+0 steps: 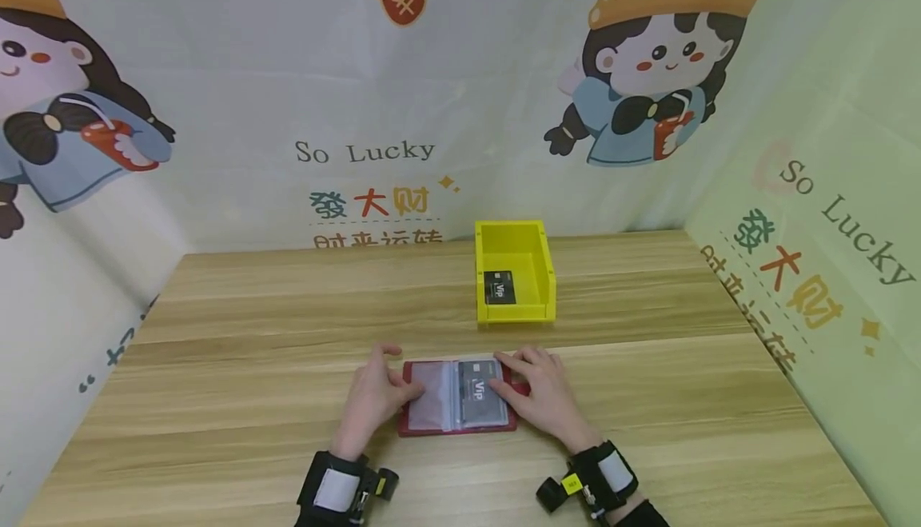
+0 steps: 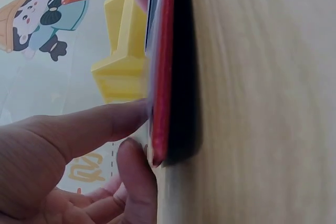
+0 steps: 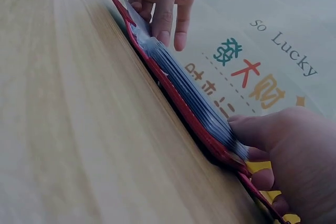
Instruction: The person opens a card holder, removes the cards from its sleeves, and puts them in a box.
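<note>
A red card holder (image 1: 457, 433) lies spread on the wooden table, its clear sleeves facing up. Behind the right-hand sleeve shows a black card (image 1: 475, 403) marked "Vip"; the left-hand sleeve (image 1: 430, 391) looks clear. My left hand (image 1: 368, 403) is at the left side, its thumb resting on that sleeve and its other fingers loose beyond the edge. At the right side my right hand (image 1: 541, 391) pinches the holder's edge, thumb on top of the stack of sleeves (image 3: 194, 95). In the right wrist view its fingers sit around the outer edge, partly hidden.
A yellow bin (image 1: 516, 313) stands behind the card holder, towards the table's back edge. Inside it lies another black "Vip" card (image 1: 500, 288). Printed cloth (image 1: 504, 111) with cartoon figures and lettering hangs behind and beside the wooden table (image 1: 252, 367).
</note>
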The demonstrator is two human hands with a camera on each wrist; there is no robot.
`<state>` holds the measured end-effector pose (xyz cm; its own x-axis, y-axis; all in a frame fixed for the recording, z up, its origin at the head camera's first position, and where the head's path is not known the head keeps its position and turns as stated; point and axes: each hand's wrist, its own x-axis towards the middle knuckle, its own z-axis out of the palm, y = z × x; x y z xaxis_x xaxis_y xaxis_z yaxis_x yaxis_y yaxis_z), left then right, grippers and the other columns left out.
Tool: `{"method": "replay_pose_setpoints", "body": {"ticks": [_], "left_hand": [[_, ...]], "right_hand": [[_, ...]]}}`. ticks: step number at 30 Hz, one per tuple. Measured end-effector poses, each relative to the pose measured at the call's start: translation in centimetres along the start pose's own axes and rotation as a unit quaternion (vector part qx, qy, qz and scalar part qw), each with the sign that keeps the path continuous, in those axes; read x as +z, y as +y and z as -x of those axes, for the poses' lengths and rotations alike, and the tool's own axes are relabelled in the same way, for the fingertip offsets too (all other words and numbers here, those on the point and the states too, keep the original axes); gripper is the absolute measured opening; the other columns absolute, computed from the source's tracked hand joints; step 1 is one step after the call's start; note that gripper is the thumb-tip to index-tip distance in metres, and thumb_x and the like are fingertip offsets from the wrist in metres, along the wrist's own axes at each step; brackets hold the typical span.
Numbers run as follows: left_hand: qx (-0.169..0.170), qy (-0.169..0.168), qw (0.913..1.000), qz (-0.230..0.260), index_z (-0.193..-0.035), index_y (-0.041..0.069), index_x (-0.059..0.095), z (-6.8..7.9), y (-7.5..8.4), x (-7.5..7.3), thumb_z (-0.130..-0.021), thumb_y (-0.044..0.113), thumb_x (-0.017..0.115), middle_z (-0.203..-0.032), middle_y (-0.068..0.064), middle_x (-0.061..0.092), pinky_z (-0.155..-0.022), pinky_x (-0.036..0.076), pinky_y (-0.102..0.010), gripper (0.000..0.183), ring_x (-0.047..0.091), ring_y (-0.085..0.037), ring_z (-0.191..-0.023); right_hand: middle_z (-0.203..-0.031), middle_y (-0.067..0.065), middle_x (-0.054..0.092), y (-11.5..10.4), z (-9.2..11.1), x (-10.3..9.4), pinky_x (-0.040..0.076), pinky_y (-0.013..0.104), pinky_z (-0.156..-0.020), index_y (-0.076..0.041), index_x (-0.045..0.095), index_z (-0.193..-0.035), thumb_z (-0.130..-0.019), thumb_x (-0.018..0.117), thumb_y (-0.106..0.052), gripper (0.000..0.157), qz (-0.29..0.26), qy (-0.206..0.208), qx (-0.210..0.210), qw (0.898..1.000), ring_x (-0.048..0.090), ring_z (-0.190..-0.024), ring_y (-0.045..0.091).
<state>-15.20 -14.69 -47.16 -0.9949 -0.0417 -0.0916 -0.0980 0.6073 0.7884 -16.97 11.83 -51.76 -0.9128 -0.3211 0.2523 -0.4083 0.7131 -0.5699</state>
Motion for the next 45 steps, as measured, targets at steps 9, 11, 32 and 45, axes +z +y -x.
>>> {"method": "replay_pose_setpoints", "body": {"ticks": [9, 11, 32, 45], "left_hand": [[0.087, 0.023, 0.9946, -0.052, -0.085, 0.000, 0.077, 1.0, 2.3, 1.2, -0.084, 0.003, 0.082, -0.073, -0.005, 0.070, -0.057, 0.045, -0.024, 0.006, 0.057, -0.010, -0.064], [0.096, 0.013, 0.9938, -0.054, -0.082, 0.001, 0.079, 1.3, 2.9, 1.7, -0.085, 0.006, 0.082, -0.073, -0.005, 0.072, -0.056, 0.045, -0.024, 0.007, 0.057, -0.008, -0.063], [0.053, -0.045, 0.9975, -0.008, -0.089, -0.004, 0.078, 0.0, 3.8, 3.6, -0.095, 0.002, 0.072, -0.067, -0.005, 0.070, -0.053, 0.046, -0.021, 0.011, 0.061, -0.008, -0.058], [0.024, -0.075, 0.9964, 0.033, -0.082, -0.002, 0.074, -0.6, 3.0, 3.6, -0.097, 0.007, 0.073, -0.063, -0.001, 0.065, -0.052, 0.048, -0.021, 0.018, 0.059, -0.008, -0.054]], "right_hand": [[-0.099, 0.001, 0.066, -0.3, 0.0, -0.2, 0.033, 0.038, -0.089, -0.008, 0.073, -0.132, -0.095, 0.077, -0.032, 0.044, -0.002, -0.009, 0.004, 1.000, 0.049, -0.094, 0.018], [-0.098, 0.001, 0.065, -0.3, 0.0, -0.3, 0.033, 0.039, -0.089, -0.008, 0.073, -0.132, -0.095, 0.076, -0.032, 0.044, -0.001, -0.010, 0.002, 1.000, 0.049, -0.093, 0.018], [-0.097, 0.002, 0.067, 0.0, 0.0, -0.2, 0.034, 0.041, -0.091, -0.007, 0.073, -0.132, -0.095, 0.077, -0.031, 0.044, -0.007, -0.004, -0.008, 1.000, 0.049, -0.093, 0.019], [-0.099, 0.002, 0.068, -0.1, 0.0, -0.3, 0.033, 0.042, -0.092, -0.007, 0.072, -0.133, -0.096, 0.077, -0.031, 0.045, -0.007, -0.011, 0.000, 1.000, 0.049, -0.094, 0.019]]}}
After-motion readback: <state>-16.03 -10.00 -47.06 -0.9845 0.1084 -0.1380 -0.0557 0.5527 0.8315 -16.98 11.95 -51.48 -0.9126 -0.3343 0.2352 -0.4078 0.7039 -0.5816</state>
